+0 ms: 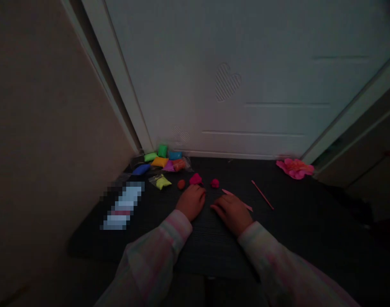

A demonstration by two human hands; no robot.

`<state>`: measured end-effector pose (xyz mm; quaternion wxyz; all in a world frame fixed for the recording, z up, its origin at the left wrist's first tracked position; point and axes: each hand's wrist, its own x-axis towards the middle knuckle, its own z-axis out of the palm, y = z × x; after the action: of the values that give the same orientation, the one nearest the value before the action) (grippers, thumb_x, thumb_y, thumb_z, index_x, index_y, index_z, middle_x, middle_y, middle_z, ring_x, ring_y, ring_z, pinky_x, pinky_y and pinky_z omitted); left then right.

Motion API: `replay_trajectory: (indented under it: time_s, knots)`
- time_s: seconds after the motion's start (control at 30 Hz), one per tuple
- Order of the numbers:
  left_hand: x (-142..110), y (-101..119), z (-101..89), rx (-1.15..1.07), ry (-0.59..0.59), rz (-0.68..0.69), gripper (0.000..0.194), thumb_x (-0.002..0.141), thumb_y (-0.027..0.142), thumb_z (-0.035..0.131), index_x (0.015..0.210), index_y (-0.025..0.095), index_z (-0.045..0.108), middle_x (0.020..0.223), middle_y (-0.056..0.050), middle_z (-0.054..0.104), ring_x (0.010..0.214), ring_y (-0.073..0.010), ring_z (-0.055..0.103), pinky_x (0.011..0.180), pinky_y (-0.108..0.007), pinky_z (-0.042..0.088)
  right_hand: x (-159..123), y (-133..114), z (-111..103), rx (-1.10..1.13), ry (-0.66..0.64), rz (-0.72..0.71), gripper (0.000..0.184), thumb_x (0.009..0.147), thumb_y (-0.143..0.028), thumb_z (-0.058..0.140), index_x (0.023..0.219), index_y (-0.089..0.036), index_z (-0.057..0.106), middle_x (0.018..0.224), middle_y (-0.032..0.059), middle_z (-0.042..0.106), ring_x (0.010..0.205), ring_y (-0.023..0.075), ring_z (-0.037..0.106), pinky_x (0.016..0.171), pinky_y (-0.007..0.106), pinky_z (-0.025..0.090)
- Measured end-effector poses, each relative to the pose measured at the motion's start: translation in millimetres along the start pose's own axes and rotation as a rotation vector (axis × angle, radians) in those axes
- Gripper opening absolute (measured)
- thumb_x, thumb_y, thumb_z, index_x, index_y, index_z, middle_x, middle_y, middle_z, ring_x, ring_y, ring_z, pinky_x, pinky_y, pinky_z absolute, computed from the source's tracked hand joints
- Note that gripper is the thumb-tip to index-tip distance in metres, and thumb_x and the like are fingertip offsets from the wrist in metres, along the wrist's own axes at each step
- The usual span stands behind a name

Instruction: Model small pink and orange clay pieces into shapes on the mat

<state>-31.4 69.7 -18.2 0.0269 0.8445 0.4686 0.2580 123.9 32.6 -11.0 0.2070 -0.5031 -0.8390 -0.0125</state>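
My left hand [191,202] rests on the dark table with its fingers curled inward, just in front of a bright pink lump of modelling clay [195,178]. Whether anything lies under those fingers is hidden. Low over the table, my right hand [232,213] points its fingers to the left, slightly apart, with nothing visible in them. Behind its knuckles lies a flat pink clay tool [248,207], partly covered by the hand. A smaller pink clay ball [214,183] sits beyond the gap between my hands. Left of the pink lump is a reddish-orange clay ball [181,184].
Several clay packets in clear bags, among them an orange packet [160,162], lie at the back left. Nearer is a yellow packet [163,182]. A thin pink stick [262,195] and a pink flower [295,168] lie to the right. A white door [262,119] stands behind the table [211,251].
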Motion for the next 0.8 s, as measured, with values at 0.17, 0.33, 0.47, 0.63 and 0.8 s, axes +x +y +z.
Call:
replay_trajectory:
  time_s: [0.17,0.33,0.47,0.63,0.8]
  knots:
    - [-1.0,2.3,-1.5,0.077,0.026,0.001,0.016,0.075,0.015,0.044,0.084,0.014,0.057,0.081,-0.006,0.059,0.083,-0.0164,0.054,0.074,-0.030,0.045,-11.0,-13.0,-2.2,-0.030,-0.001,0.110,0.017,0.078,-0.027,0.047,0.069,-0.016,0.057,0.069,0.0037,0.059,0.069,0.0156,0.055,0.062,0.026,0.040]
    - [-1.1,3.2,-2.7,0.090,0.043,0.005,0.017,0.076,0.017,0.042,0.084,0.014,0.057,0.082,-0.007,0.058,0.083,-0.0172,0.053,0.075,-0.031,0.044,-15.7,-12.4,-4.8,0.004,-0.018,0.178,0.017,0.075,-0.033,0.051,0.070,-0.017,0.056,0.070,0.0028,0.059,0.071,0.0157,0.055,0.065,0.027,0.041]
    - [-0.9,2.4,-2.5,0.084,0.049,0.013,0.017,0.077,0.017,0.041,0.082,0.013,0.057,0.081,-0.007,0.059,0.082,-0.0173,0.053,0.075,-0.031,0.044,-22.7,-8.6,-5.9,0.068,-0.041,0.165,0.022,0.072,-0.035,0.054,0.083,-0.016,0.057,0.078,0.0052,0.059,0.077,0.0178,0.054,0.069,0.030,0.042]
    - [-1.0,1.1,-1.2,0.044,0.065,-0.013,0.016,0.077,0.017,0.041,0.080,0.015,0.057,0.081,-0.006,0.059,0.081,-0.0165,0.053,0.074,-0.030,0.044,-33.6,-4.9,-7.9,0.126,-0.097,0.093,0.044,0.074,-0.036,0.050,0.113,-0.016,0.046,0.098,0.0102,0.056,0.090,0.0213,0.050,0.077,0.037,0.040]
    - [-0.6,0.9,-1.3,0.016,0.035,-0.054,0.016,0.076,0.017,0.041,0.079,0.016,0.057,0.079,-0.005,0.059,0.080,-0.0163,0.053,0.073,-0.028,0.043,-34.3,-7.8,-11.9,0.032,-0.197,0.026,0.043,0.079,-0.041,0.039,0.119,-0.027,0.041,0.121,0.0076,0.046,0.106,0.0245,0.041,0.084,0.042,0.033]
